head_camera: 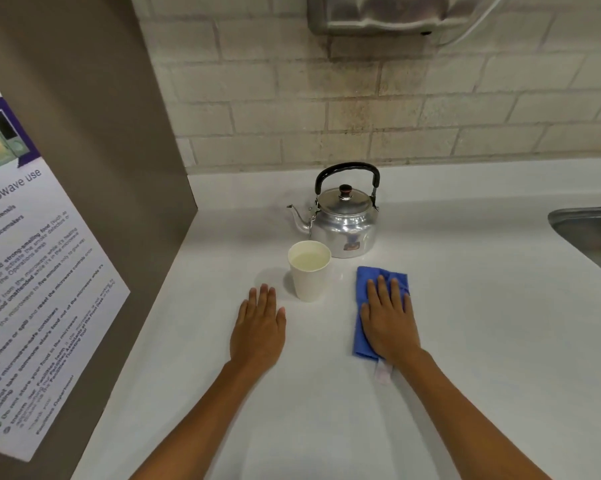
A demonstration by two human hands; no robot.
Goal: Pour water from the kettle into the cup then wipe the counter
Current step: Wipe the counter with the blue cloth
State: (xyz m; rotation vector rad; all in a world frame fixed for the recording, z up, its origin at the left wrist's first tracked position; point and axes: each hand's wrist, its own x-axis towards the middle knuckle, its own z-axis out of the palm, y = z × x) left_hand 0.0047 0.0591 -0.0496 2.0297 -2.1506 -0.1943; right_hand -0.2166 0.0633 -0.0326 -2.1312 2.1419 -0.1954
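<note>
Water fills the cup (309,273) beside the kettle (344,221); I see my right hand (389,323), fingers together, flat on the cloth (365,282), left hand (259,327) flat on the desk (465,341).

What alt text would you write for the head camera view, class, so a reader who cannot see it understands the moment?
A person's right hand presses flat on a blue cloth on a white counter, while the left hand rests flat beside a white paper cup holding liquid. A metal kettle stands just behind the cup.
</note>
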